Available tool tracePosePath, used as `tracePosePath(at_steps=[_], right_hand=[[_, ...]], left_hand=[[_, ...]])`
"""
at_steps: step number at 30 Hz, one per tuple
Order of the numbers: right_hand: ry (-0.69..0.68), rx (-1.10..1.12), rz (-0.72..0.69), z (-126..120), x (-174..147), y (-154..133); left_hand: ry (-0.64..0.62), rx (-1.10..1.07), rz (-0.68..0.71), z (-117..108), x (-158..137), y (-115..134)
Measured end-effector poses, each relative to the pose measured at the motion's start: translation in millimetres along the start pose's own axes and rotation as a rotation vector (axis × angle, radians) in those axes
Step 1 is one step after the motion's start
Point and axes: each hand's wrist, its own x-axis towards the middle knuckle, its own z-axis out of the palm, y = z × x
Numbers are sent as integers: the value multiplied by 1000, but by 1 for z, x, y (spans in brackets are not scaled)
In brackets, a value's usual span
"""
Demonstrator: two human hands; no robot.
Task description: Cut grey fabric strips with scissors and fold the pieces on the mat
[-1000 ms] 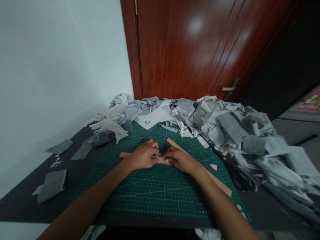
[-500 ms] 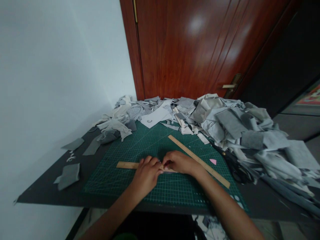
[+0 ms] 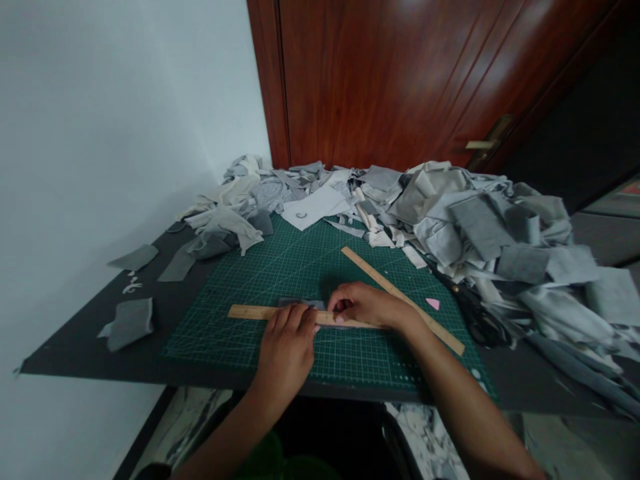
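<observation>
A wooden ruler [image 3: 250, 312] lies crosswise on the green cutting mat [image 3: 220, 343], over a small grey fabric piece [image 3: 303, 302] that shows along its far edge and a little along its near edge. My left hand [image 3: 289, 337] holds the ruler down, its fingers close together across the wood. To the right, my right hand [image 3: 363, 303] is closed, with curled fingers and thumb pinching at the ruler; its palm side is hidden. Beyond the right forearm a second wooden ruler [image 3: 395, 291] lies slantwise on the mat.
A pink chalk-like piece [image 3: 433, 303] lies on the mat's right side. Black scissors [image 3: 483, 320] rest beside a large heap of grey fabric scraps [image 3: 480, 227]. More scraps [image 3: 225, 223] and a white paper sheet [image 3: 313, 208] lie at the back. Loose grey pieces [image 3: 131, 323] sit left.
The view has tilted down slightly. My fingers have spread a little apart along the ruler, and the grey fabric's far edge now shows beyond it.
</observation>
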Motion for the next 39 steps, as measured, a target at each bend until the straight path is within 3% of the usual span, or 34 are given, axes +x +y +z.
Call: tracePosePath(at_steps=[6,16,20,25,27,30,39], right_hand=[[5,9,24,-3,-3,-7],[-9,-11,7,-4,-3,-5],[3,-2,23,-3,-4,-5],[11,9,35,1,-5,-2],[13,6,35,2,-4,-2],[22,5,43,3,-4,-4],[41,-41,26,4,-6,-12]], left_hand=[[-30,-33,68,-1,-3,1],[-49,-68,4,-2,-3,3],[-51,-150,-26,-5,2,-23],[-218,-295,232,-15,13,-82],[-202,-259,188,-18,14,-96],[-156,-211,111,-19,12,-101],[-145,-281,67,-17,13,-100]])
